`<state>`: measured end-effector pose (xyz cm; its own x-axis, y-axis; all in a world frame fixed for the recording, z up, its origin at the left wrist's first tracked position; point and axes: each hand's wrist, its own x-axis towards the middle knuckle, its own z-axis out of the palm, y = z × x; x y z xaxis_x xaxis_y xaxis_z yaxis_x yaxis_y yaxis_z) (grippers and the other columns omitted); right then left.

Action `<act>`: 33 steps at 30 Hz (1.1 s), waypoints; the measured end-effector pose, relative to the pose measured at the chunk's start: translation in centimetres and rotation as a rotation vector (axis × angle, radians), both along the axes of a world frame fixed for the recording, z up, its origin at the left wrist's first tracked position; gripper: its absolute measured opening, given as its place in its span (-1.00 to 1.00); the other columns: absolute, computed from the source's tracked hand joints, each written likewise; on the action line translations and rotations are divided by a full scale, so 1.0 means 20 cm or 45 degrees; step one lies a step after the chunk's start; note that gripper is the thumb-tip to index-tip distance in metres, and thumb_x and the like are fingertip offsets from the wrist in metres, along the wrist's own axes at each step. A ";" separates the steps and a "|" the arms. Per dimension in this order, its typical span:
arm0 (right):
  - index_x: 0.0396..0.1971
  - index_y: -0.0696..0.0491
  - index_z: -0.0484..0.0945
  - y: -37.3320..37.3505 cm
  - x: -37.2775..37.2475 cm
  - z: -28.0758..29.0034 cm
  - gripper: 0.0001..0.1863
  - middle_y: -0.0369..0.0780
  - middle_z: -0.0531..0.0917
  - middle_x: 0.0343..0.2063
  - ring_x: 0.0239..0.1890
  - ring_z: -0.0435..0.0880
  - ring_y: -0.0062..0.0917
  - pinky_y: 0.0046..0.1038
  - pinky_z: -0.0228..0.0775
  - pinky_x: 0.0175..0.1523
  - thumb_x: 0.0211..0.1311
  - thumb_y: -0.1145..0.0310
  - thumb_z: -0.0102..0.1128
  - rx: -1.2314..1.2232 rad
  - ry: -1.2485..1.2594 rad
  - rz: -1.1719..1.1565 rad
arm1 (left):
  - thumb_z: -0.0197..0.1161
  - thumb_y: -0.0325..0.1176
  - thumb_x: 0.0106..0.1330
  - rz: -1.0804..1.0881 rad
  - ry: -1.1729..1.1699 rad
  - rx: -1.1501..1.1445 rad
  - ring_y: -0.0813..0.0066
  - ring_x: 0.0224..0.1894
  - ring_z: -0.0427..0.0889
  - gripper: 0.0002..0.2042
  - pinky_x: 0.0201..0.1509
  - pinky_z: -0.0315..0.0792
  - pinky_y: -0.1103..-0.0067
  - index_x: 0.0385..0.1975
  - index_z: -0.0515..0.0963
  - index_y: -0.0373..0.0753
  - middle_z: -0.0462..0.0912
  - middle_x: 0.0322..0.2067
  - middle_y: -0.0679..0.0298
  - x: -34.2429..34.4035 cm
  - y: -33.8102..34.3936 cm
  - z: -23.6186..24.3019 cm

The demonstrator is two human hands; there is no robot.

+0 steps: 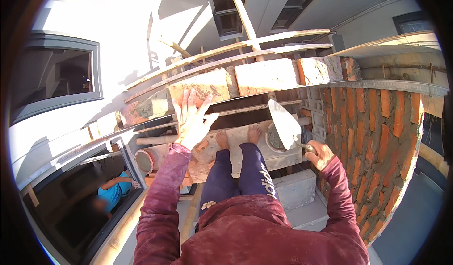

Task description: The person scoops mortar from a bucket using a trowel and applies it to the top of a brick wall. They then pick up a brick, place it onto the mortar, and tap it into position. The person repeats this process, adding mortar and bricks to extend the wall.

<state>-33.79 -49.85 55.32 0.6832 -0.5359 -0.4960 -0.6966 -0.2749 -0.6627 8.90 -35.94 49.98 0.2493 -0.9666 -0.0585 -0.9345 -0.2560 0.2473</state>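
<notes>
My left hand (192, 121) lies with its fingers spread against the face of a brick (214, 84) in a row along a narrow ledge. My right hand (321, 154) is closed around the handle of a trowel (283, 123), whose pale blade points away from me. Below the blade is a round bucket (273, 140) of grey mortar, partly covered by the trowel. Further right in the row sit a sunlit brick (266, 76) and another brick (321, 70), with mortar between them.
My bare feet stand on a plank platform (236, 144), near a second bucket (144, 160) and a grey block (296, 189). Bamboo poles (245, 20) cross beyond the ledge. A brick wall (373, 137) rises at right. A person in blue (111, 194) is visible through the left window opening.
</notes>
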 end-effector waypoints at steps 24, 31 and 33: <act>-0.21 0.04 0.69 -0.18 2.51 0.08 -0.76 -0.19 0.72 -0.20 -0.13 0.72 -0.32 -0.31 0.59 -0.12 0.12 0.35 0.21 -0.832 1.177 1.492 | 0.25 0.07 0.16 0.206 0.343 -0.171 -0.03 0.48 -0.21 -0.37 0.38 -0.53 -0.23 0.27 0.34 0.13 0.08 0.37 -0.02 0.03 0.05 -0.10; -0.24 0.10 0.68 -0.15 2.59 0.10 -0.75 -0.11 0.72 -0.23 -0.14 0.72 -0.26 -0.29 0.59 -0.11 0.07 0.38 0.20 -0.804 1.089 1.464 | 0.24 0.07 0.17 0.205 0.365 -0.148 -0.02 0.49 -0.23 -0.39 0.39 -0.51 -0.22 0.26 0.36 0.12 0.06 0.39 0.01 0.04 0.06 -0.10; -0.25 0.09 0.68 -0.16 2.61 0.10 -0.75 -0.10 0.72 -0.25 -0.16 0.72 -0.26 -0.28 0.59 -0.11 0.06 0.37 0.20 -0.827 1.071 1.475 | 0.26 0.08 0.16 0.196 0.376 -0.169 -0.05 0.48 -0.19 -0.37 0.38 -0.49 -0.24 0.25 0.37 0.06 0.09 0.37 -0.02 0.04 0.06 -0.10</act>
<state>18.45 -52.96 57.25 0.5153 -0.2012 -0.8331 -0.0070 -0.9730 0.2306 9.79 -34.77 47.98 0.3834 -0.9232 -0.0265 -0.7709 -0.3356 0.5414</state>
